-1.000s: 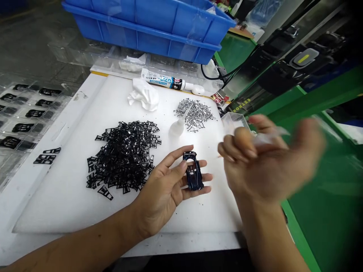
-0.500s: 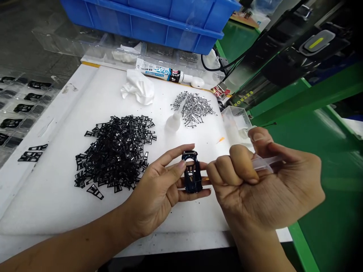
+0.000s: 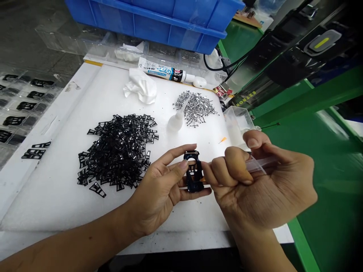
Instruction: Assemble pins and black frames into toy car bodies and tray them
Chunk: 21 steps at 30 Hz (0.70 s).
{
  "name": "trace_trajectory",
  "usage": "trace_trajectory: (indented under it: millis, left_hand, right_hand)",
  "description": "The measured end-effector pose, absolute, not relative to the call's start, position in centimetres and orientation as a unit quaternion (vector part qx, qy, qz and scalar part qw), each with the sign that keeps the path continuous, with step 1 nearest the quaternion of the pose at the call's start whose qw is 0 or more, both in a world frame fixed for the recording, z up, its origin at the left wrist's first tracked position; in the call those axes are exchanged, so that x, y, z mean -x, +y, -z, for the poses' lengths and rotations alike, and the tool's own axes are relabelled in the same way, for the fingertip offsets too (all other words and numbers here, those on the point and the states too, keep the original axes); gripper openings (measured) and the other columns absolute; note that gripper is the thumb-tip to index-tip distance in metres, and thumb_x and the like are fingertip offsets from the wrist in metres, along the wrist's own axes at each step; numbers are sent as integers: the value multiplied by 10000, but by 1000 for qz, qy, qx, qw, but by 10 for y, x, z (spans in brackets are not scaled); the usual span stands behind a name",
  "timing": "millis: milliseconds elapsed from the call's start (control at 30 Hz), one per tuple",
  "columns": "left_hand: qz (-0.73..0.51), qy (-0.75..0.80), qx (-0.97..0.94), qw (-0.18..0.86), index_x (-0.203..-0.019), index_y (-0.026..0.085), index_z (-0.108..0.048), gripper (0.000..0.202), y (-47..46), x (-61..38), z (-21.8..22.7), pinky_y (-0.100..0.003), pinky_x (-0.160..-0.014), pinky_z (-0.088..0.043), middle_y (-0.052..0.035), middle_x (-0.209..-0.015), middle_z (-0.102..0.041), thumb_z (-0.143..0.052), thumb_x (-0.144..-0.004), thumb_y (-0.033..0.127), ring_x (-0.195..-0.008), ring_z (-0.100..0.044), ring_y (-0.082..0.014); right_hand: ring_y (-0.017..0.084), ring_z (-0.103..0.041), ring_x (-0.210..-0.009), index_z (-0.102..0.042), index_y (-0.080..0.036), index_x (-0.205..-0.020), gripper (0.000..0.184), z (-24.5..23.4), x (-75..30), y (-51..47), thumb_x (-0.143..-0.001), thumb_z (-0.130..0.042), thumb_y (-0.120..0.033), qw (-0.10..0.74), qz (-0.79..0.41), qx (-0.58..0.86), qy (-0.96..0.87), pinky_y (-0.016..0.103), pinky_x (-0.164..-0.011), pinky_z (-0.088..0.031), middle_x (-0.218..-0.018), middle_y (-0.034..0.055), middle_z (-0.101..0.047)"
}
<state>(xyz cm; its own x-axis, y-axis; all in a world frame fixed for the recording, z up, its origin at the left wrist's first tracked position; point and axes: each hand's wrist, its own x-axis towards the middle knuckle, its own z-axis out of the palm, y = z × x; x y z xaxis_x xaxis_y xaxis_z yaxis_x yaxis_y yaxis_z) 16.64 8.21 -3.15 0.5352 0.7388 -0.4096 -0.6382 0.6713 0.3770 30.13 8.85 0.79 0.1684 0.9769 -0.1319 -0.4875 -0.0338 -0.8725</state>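
Note:
My left hand [image 3: 159, 189] grips a small dark toy car body shell [image 3: 195, 185] between thumb and fingers, with its openings facing up. My right hand [image 3: 255, 181] is closed round a clear syringe [image 3: 255, 165], the thumb bent over at the plunger end. An orange dispensing tip [image 3: 202, 180] shows at the right side of the shell; whether its point touches the shell I cannot tell. Most of the syringe barrel is hidden by my fingers. Left of my hands lies a heap of black window-frame-like plastic parts [image 3: 119, 151].
A squeeze bottle [image 3: 176, 121] stands before a pile of small silvery parts [image 3: 198, 105]. Behind are crumpled tissue [image 3: 141, 87], a glue tube [image 3: 161, 71] and a blue bin [image 3: 159, 22]. A clear box [image 3: 238, 122] and loose orange tip [image 3: 222, 139] lie right. Clear trays [image 3: 28, 96] stand left.
My right hand has shifted slightly left, and the orange tip now sits lower along the shell. The shell has tilted slightly in my left hand. The whole view has shifted a little.

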Motion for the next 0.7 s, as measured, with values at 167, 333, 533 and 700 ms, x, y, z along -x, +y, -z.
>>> trace_trajectory:
  millis: [167,333,533,700]
  left_hand:
    - [-392,273,-89,874,-1264,232,-619,318,81,-166,32,-469,-890,-593,-52,-986,-690,-533,-971,143,-890,-711,-167]
    - [-393,269,-89,875,-1257,233,-621,311,81,-165,32,-452,-878,-597,-50,-1001,-691,-528,-974,142,-898,-714,-172]
    - [-395,271,-90,873,-1262,240,-616,319,81,-165,31,-464,-881,-593,-49,-1017,-690,-534,-970,140,-906,-710,-177]
    - [-396,279,-88,870,-1245,240,-627,310,83,-165,30,-482,-886,-587,-43,-1016,-686,-544,-964,139,-903,-706,-176]
  right_hand:
    - [99,-136,-350,-441,-244,-763,261,-10,-302,88,-914,-272,-373,631,-568,443,-289,231,-350,-272,-439,-68,-197]
    - [104,-137,-338,-433,-241,-749,279,-12,-302,90,-921,-242,-350,631,-552,454,-301,236,-335,-272,-430,-66,-204]
    - [94,-131,-353,-432,-241,-759,240,-11,-304,89,-915,-334,-396,631,-567,437,-298,234,-362,-256,-449,-70,-196]
    - [87,-126,-368,-438,-243,-769,216,-7,-301,88,-900,-408,-412,632,-583,424,-284,228,-379,-247,-465,-71,-183]
